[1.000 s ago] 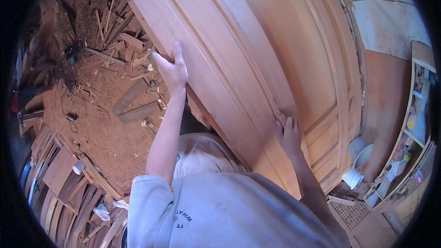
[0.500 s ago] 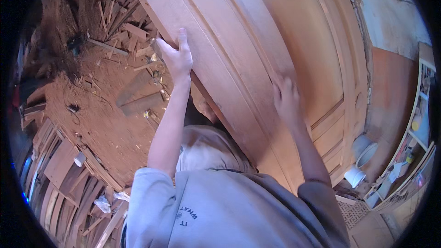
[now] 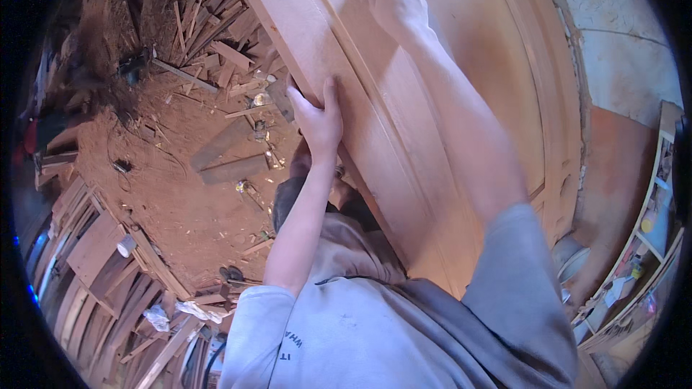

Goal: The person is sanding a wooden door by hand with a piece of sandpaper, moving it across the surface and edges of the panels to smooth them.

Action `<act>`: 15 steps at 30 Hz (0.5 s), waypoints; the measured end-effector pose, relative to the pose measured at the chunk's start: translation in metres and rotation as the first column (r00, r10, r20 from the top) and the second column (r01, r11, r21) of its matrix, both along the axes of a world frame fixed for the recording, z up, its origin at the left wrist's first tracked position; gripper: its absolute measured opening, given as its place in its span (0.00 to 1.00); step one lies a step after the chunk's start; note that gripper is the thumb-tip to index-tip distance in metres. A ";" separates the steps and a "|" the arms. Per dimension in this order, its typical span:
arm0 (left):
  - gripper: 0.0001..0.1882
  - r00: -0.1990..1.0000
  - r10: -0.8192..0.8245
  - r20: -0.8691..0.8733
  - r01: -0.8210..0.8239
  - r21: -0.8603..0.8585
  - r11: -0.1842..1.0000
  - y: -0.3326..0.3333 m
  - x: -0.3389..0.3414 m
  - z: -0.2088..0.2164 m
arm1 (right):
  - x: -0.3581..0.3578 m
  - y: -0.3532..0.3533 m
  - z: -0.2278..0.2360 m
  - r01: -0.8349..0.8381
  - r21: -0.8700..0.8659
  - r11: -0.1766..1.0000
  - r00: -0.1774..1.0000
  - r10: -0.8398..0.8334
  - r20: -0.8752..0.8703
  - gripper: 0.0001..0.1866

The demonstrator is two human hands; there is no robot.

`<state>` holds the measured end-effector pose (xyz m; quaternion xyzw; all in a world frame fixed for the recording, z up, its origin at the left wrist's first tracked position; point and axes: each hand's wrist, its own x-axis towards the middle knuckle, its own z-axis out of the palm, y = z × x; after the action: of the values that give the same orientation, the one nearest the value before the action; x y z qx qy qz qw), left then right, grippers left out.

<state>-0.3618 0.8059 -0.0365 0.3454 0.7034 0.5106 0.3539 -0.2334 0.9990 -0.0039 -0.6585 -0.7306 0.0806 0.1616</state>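
A long, pale brown grooved wooden door piece (image 3: 375, 112) slants across the middle in front of me. My left hand (image 3: 318, 121) clasps its left edge, the thumb resting on the face and the other fingers partly hidden around the edge. High up on the same piece, my right hand (image 3: 398, 1) presses along a groove near the top of the view. Its fingers are curled, and what they hold, if anything, cannot be made out. To the right lies a yellower panelled door surface (image 3: 490, 50) with raised mouldings.
Scrap wood (image 3: 231, 21) is heaped at the upper left on a dusty brown floor (image 3: 166, 173). Stacked boards (image 3: 94, 252) and a white cup (image 3: 126, 246) are at the lower left. A shelf with small items (image 3: 649, 230) and a pale bucket (image 3: 569, 258) stand right.
My right hand has slid far up the door piece, from mid-height to near the top. My left hand keeps its hold on the edge, while the view has shifted slightly.
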 end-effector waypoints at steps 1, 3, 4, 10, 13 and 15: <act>0.40 0.999 0.002 -0.039 -0.001 0.006 1.000 0.002 0.003 -0.004 | 0.006 -0.001 -0.009 -0.012 0.033 0.999 1.000 0.011 0.029 0.10; 0.41 0.991 0.003 -0.134 -0.002 0.006 1.000 0.002 -0.005 -0.012 | 0.020 -0.039 -0.011 -0.041 0.033 0.999 0.998 0.043 -0.045 0.10; 0.40 1.000 0.013 -0.024 -0.013 -0.012 1.000 -0.001 -0.008 -0.019 | 0.033 -0.075 -0.007 -0.023 0.005 1.000 0.999 0.023 -0.042 0.09; 0.42 0.998 0.055 0.026 -0.053 -0.075 0.996 -0.006 -0.004 -0.014 | 0.123 -0.263 0.016 0.051 -0.176 0.983 0.999 -0.049 0.016 0.11; 0.42 0.996 0.051 -0.075 -0.060 -0.126 0.990 -0.016 -0.013 -0.015 | 0.049 -0.150 0.021 -0.121 -0.085 0.989 0.990 0.127 0.063 0.08; 0.42 1.000 0.016 -0.024 -0.019 -0.153 0.988 -0.014 -0.010 -0.006 | 0.009 -0.045 0.004 -0.097 0.010 0.995 0.995 0.097 0.000 0.09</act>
<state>-0.3714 0.7922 -0.0429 0.3168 0.7477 0.4539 0.3669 -0.2247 0.9542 0.0006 -0.6215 -0.7620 0.0851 0.1609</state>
